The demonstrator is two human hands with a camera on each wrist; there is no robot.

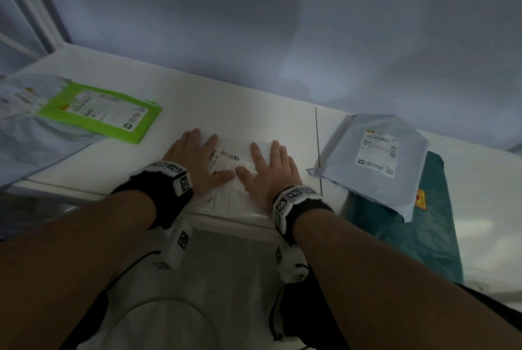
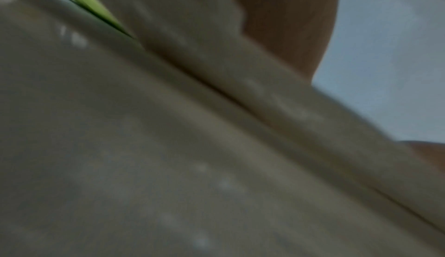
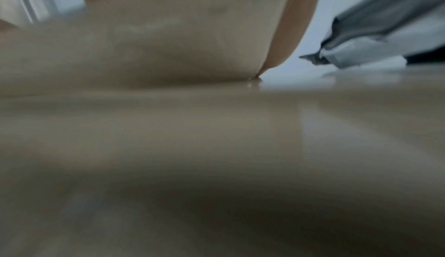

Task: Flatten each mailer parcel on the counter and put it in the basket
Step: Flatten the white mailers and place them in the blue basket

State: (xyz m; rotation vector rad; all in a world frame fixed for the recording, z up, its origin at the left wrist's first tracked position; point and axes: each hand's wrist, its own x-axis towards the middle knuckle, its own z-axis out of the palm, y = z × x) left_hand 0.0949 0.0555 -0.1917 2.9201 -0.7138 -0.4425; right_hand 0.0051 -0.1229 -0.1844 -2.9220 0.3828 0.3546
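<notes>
Item one: a small white crinkled plastic mailer parcel (image 1: 230,169) with a printed shipping label, lying on the white counter (image 1: 248,112) at its near edge, between our two hands. Our left hand (image 1: 195,163) lies flat on the parcel's left part, fingers straight and spread, palm down. Our right hand (image 1: 268,174) lies flat on its right part in the same manner, the two thumbs almost meeting over the label. Neither hand grips anything; both press.

Item two: a flat bright green mailer (image 1: 99,112) with a white label, well to the left on the counter, resting partly on a pale blue plastic mailer (image 1: 34,135) beneath it. Its green edge (image 2: 91,4) shows in the left wrist view.

Item three: a pale grey-blue plastic mailer (image 1: 375,163) with a white label, to the right of our right hand, lying partly over a dark teal flat package (image 1: 423,231). Its crumpled corner (image 3: 361,51) shows in the right wrist view.

Both wrist views are otherwise blurred and too close to read. We see no basket that we can identify.
</notes>
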